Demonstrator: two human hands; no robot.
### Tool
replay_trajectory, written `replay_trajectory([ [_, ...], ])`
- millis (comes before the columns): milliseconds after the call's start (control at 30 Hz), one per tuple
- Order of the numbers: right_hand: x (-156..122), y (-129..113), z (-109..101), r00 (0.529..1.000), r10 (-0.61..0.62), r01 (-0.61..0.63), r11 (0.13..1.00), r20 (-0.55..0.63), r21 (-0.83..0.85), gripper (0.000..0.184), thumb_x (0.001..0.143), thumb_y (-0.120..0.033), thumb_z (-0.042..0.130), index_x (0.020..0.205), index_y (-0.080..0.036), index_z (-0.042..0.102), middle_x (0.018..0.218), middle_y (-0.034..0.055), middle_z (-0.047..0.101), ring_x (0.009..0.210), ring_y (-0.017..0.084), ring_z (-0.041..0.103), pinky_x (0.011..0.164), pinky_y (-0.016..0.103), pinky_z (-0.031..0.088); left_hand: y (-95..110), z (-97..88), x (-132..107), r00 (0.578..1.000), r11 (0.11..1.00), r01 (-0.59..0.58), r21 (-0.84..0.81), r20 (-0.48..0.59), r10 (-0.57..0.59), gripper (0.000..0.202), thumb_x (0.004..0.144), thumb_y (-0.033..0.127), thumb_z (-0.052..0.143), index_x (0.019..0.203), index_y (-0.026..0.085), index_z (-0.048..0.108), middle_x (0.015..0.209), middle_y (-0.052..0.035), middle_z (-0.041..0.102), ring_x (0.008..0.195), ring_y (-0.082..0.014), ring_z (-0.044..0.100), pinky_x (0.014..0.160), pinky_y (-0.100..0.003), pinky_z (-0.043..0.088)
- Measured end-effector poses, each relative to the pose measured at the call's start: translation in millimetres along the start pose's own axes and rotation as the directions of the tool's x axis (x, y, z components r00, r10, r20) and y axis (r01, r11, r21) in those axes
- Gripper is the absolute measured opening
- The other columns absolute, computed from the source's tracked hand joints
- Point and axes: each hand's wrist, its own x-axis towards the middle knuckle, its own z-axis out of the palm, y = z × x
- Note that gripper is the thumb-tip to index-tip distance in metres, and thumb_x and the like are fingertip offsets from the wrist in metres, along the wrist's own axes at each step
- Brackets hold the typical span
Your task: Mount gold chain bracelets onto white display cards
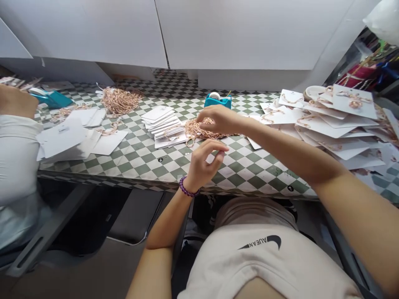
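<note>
Checkered table (140, 155): my right hand (220, 119) pinches into the rose-gold chain pile (199, 129). Left hand (204, 160) half-curled near; whether it holds anything, I cannot tell.

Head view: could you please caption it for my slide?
Right hand picks at a pile of rose-gold chains beside white cards; left hand hovers nearby.

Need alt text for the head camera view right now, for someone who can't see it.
The right hand reaches into a tangle of rose-gold chains on a green checkered table, while the left hand hovers nearby, fingers pinched. A stack of white cards and a teal tape dispenser sit close by.
</note>
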Motion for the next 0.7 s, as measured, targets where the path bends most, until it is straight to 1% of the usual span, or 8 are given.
replay_trajectory([
  [133,94.7,-15.4,44.0,0.987,-0.143,0.149,0.985,0.071,-0.082,0.053,0.100,-0.039,0.053,0.147,-0.016,0.045,0.151,0.0128,0.046,0.131,0.024,0.049,0.110,0.037,0.041,3.8,0.8,-0.6,0.997,0.997,-0.057,-0.046,0.046,0.060,0.017,0.094,0.018,0.050,0.087,0.021,0.065,0.085,-0.0029,0.073,0.082,-0.0150,0.069,0.075,-0.030,0.058],
  [233,141.2,-28.2,63.3,0.997,-0.064,0.066,0.996,0.036,-0.057,0.074,0.100,-0.043,0.052,0.160,-0.016,0.019,0.164,0.0143,0.023,0.148,0.027,0.031,0.121,0.038,0.029,2.8,2.0,-1.4,0.993,0.990,-0.087,-0.114,0.066,0.095,0.016,0.094,0.016,0.052,0.088,0.021,0.066,0.086,-0.0028,0.073,0.081,-0.0132,0.069,0.073,-0.028,0.058],
  [267,151.5,-31.7,66.8,0.998,-0.031,0.034,0.998,0.051,-0.059,0.077,0.099,-0.048,0.051,0.161,-0.016,0.016,0.165,0.0137,0.020,0.150,0.027,0.027,0.123,0.038,0.027,2.0,2.7,-1.9,0.992,0.987,-0.094,-0.130,0.074,0.104,0.015,0.094,0.016,0.052,0.089,0.020,0.065,0.086,-0.0031,0.073,0.082,-0.0130,0.069,0.074,-0.027,0.058],
  [333,164.0,-37.5,71.3,0.992,0.005,0.004,0.997,0.123,-0.079,0.077,0.099,-0.056,0.047,0.160,-0.018,0.020,0.164,0.0126,0.025,0.149,0.029,0.030,0.121,0.040,0.030,-0.1,4.2,-3.5,0.989,0.982,-0.098,-0.159,0.093,0.114,0.015,0.094,0.014,0.053,0.090,0.020,0.065,0.088,-0.0039,0.073,0.084,-0.0130,0.069,0.076,-0.027,0.059],
  [433,161.8,-47.0,74.2,0.981,0.019,0.004,0.993,0.191,-0.116,0.063,0.100,-0.059,0.043,0.148,-0.019,0.044,0.152,0.0130,0.044,0.135,0.031,0.044,0.117,0.050,0.032,-2.7,5.6,-6.5,0.986,0.975,-0.108,-0.192,0.104,0.130,0.015,0.093,0.010,0.054,0.092,0.019,0.066,0.089,-0.0044,0.072,0.085,-0.0123,0.067,0.078,-0.027,0.059],
  [533,139.7,-61.2,66.6,0.990,-0.033,0.062,0.975,0.135,-0.215,0.038,0.103,-0.041,0.044,0.128,-0.018,0.062,0.137,0.0109,0.054,0.130,0.030,0.046,0.120,0.060,0.019,-3.5,5.3,-8.4,0.984,0.971,-0.117,-0.209,0.108,0.142,0.016,0.092,0.008,0.054,0.093,0.019,0.066,0.090,-0.0038,0.072,0.085,-0.0118,0.067,0.078,-0.026,0.059],
  [633,109.5,-75.1,38.9,0.992,-0.109,0.120,0.960,0.060,-0.253,0.032,0.103,-0.015,0.035,0.110,-0.013,0.066,0.113,0.0055,0.062,0.131,0.026,0.044,0.121,0.060,0.014,-3.1,4.8,-11.0,0.984,0.975,-0.072,-0.209,0.146,0.104,0.016,0.094,0.012,0.052,0.093,0.021,0.065,0.090,-0.0027,0.072,0.086,-0.0125,0.068,0.080,-0.028,0.060],
  [700,89.7,-79.5,10.4,0.997,-0.079,0.075,0.985,-0.014,-0.153,0.028,0.103,-0.014,0.037,0.108,-0.010,0.064,0.115,0.0070,0.062,0.133,0.026,0.043,0.120,0.057,0.020,-2.7,5.6,-15.1,0.982,0.988,-0.027,-0.155,0.181,0.056,0.015,0.096,0.016,0.050,0.094,0.022,0.064,0.097,-0.0039,0.072,0.094,-0.0143,0.069,0.086,-0.031,0.060],
])
